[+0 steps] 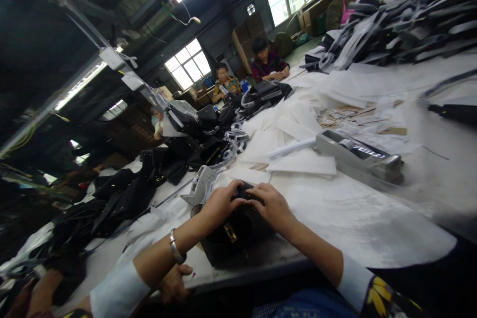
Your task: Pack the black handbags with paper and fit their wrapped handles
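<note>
A black bag (233,246) with a gold clasp stands at the table's front edge in the head view. Both hands meet at its top. My left hand (225,201), below a silver bracelet, has its thumb and fingers pinched on a black strip (244,190) at the bag's upper edge. From the right, my right hand (272,204) pinches the same strip, its fingertips close to the left ones. Part of the bag's upper side is hidden behind my hands and left forearm. A grey tape dispenser (201,186) is just behind my left hand.
White foam sheets (301,166) and a long grey dispenser (357,156) lie beyond my right hand. Black bags (126,194) line the left side. Straps (402,20) are heaped at the back right. Another person's hand (175,280) is beside my left forearm; co-workers (269,62) sit farther back.
</note>
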Available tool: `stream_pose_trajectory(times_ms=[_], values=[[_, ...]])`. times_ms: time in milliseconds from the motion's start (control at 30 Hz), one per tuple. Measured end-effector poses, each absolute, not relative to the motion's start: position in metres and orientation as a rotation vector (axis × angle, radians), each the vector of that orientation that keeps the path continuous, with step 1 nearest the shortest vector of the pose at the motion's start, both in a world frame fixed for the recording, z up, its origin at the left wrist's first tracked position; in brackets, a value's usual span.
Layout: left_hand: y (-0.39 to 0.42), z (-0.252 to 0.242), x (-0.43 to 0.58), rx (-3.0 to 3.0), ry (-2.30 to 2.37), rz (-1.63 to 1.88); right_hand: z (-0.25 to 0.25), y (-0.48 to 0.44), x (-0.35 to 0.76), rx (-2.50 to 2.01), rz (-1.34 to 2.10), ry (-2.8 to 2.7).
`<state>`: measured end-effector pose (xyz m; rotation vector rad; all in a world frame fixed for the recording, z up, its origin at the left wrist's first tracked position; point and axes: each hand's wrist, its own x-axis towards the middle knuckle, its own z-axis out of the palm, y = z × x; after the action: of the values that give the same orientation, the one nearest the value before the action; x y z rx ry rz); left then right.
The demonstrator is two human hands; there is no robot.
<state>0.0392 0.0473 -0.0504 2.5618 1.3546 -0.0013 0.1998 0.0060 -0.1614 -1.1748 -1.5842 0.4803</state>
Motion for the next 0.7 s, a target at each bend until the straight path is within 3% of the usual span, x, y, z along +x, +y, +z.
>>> stream_pose_trajectory(times_ms=[400,700], values=[[0.033,-0.068,0.029,2.621,1.307,0.150,-0.151,0.020,0.214,-1.111,1.035,-1.439],[0.024,-0.071,0.034,2.758,1.351,0.346,-0.142,0.020,0.220,-1.290,0.953,-1.648]])
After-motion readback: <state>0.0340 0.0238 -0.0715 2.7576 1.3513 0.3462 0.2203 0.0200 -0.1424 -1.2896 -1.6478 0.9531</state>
